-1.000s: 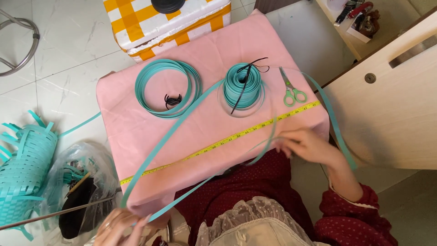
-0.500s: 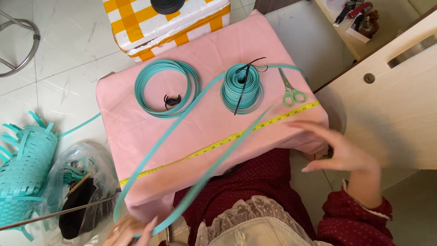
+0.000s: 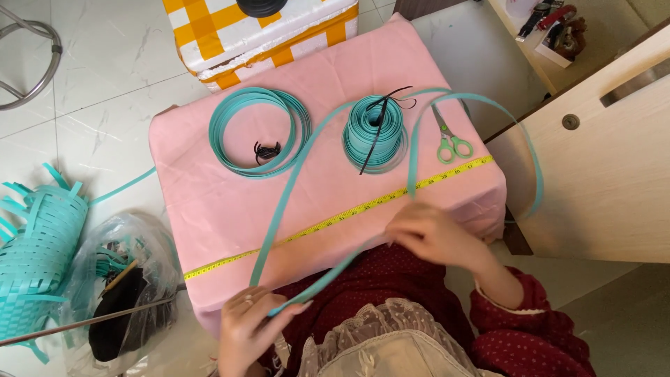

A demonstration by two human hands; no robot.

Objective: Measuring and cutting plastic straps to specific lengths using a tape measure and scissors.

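The left hand point(image 3: 252, 322) was closed around the end of a teal plastic strip point(image 3: 283, 209), pinching it at the near edge of the pink-covered table point(image 3: 202, 202). The right hand point(image 3: 429, 234) gripped the same strip farther along, fingers curled over it just below the yellow measuring tape point(image 3: 335, 220) that lay across the front of the table. From the left hand the strip ran up across the cloth, arched past a tight teal roll point(image 3: 375, 132) with a black tie, and looped out beyond the table's right edge. A loose teal coil point(image 3: 259, 131) lay left of the roll, and green-handled scissors point(image 3: 450, 139) lay to its right. On the floor at the left sat a half-woven teal basket point(image 3: 35, 258) beside a clear plastic bag point(image 3: 125, 279).
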